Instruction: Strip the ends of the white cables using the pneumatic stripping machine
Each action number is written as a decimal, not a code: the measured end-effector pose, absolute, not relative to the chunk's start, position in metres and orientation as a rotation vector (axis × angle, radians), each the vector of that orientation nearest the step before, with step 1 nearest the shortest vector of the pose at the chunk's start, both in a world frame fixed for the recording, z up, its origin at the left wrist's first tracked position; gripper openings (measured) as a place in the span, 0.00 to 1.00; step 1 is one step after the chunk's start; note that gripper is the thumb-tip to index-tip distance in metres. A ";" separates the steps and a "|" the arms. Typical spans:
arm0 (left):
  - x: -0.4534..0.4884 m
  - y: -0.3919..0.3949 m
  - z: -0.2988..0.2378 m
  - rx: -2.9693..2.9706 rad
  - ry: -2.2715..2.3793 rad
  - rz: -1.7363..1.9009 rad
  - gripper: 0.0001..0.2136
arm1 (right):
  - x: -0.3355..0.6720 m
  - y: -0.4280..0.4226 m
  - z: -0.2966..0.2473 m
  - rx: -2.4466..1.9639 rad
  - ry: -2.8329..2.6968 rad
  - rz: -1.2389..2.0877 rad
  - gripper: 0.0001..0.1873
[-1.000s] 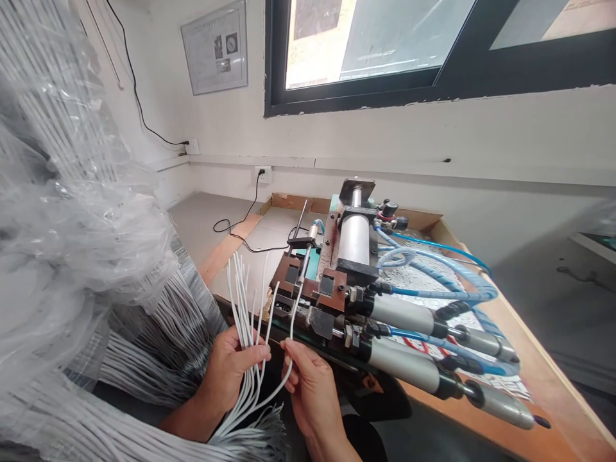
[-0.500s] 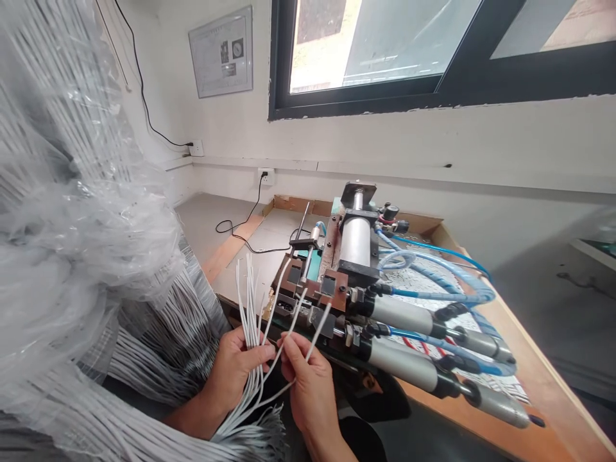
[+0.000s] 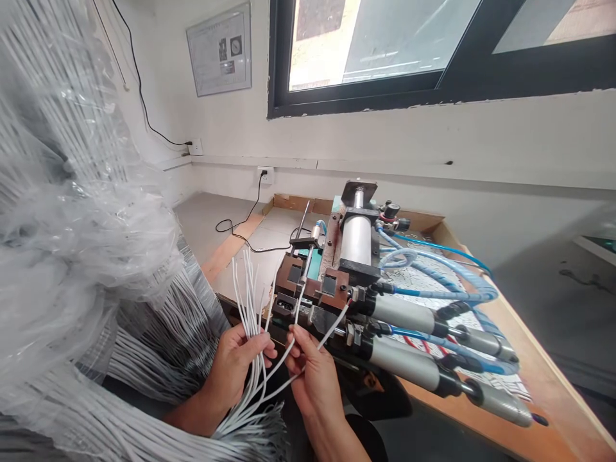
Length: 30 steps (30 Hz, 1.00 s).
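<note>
Wires [image 3: 248,301] fanning upright from my left hand [image 3: 235,372], clenched for easy picking, while my right hand [image 3: 312,378] is pinching two white wires [image 3: 308,350] toward the pneumatic stripping machine [image 3: 337,282].

The wires [image 3: 248,301] fanned in the left hand [image 3: 235,372] are plain white, as are the two wires [image 3: 308,346] in the right hand [image 3: 315,378] and the large wire bundle [image 3: 158,346] at 9 o'clock, which sits under clear, glossy plastic wrap [image 3: 72,212]. The machine [image 3: 327,282] shows rust-brown blocks, a teal base, silver-grey cylinders [image 3: 418,366] with black collars and bright blue hoses [image 3: 433,269]. At 3 o'clock the bench [image 3: 529,378] is orange-brown wood, with a black-and-white patterned sheet [image 3: 418,277] under the hoses; the wall [image 3: 481,147] is white and the window frame [image 3: 433,83] is black.
</note>
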State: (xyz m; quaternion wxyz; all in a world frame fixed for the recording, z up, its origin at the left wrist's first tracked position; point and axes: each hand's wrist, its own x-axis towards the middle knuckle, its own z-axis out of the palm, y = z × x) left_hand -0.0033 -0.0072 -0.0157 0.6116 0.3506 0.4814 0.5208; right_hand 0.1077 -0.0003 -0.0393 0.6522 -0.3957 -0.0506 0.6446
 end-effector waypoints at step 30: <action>-0.009 -0.012 -0.030 0.717 1.154 1.071 0.11 | 0.106 -0.006 -0.054 -0.997 -0.338 1.336 0.14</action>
